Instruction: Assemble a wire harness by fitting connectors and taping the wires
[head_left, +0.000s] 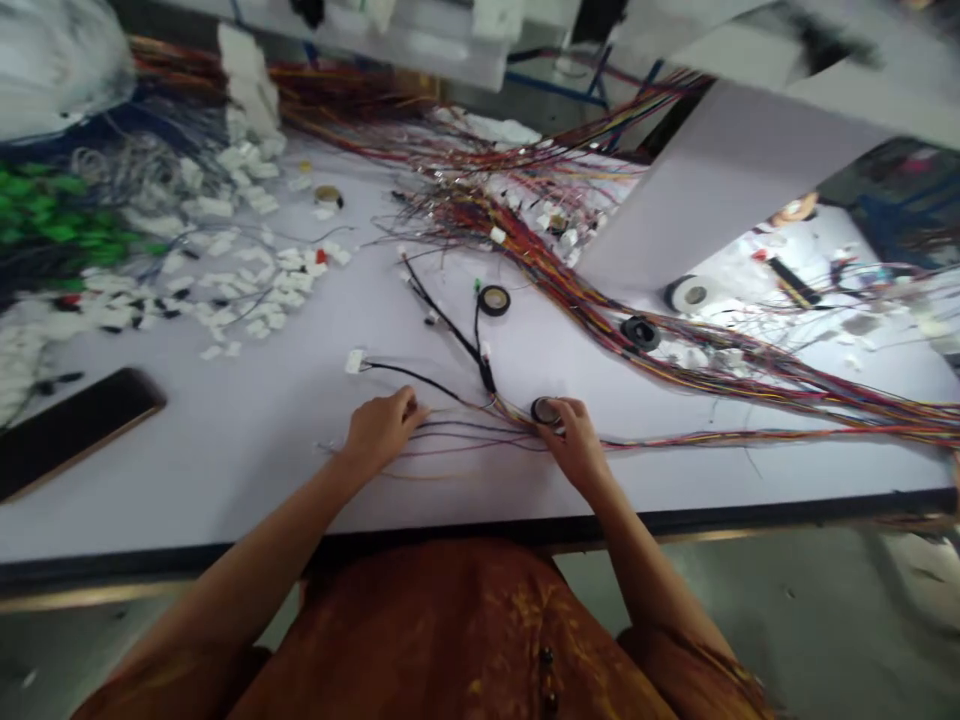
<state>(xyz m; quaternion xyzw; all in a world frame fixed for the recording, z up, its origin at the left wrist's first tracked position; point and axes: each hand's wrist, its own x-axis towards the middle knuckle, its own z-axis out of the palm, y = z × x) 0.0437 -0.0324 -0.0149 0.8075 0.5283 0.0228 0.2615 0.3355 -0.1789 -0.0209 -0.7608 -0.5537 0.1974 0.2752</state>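
Starting at the far left, a green wire bundle (pixel 52 222) is heaped at the edge of frame, and below it a dark phone (pixel 75 432) lies flat on the pale bench top (pixel 225 470). Loose white connectors (pixel 240 285) spill across the upper left, a small tape roll (pixel 328 196) sitting at their edge.

Moving right, here's my left hand (pixel 382 432), curled, fingertips down right at the thin coloured wires (pixel 465 437) near the front of the bench. Pinching them or just resting? I can't tell. Just above, a black wire lead (pixel 420 378) runs out to a white connector (pixel 354 361), and a black ring of tape (pixel 494 300) sits past it, up the bench.

Now my right hand (pixel 576 447), fingers bent over a dark tape roll (pixel 545 410) lying on those wires. They're touching it, but I can't tell if it's gripped. Further right, a thick multicoloured wire bundle (pixel 750 380) sweeps across the bench, past a black spool (pixel 640 333) and a white tape roll (pixel 688 294).
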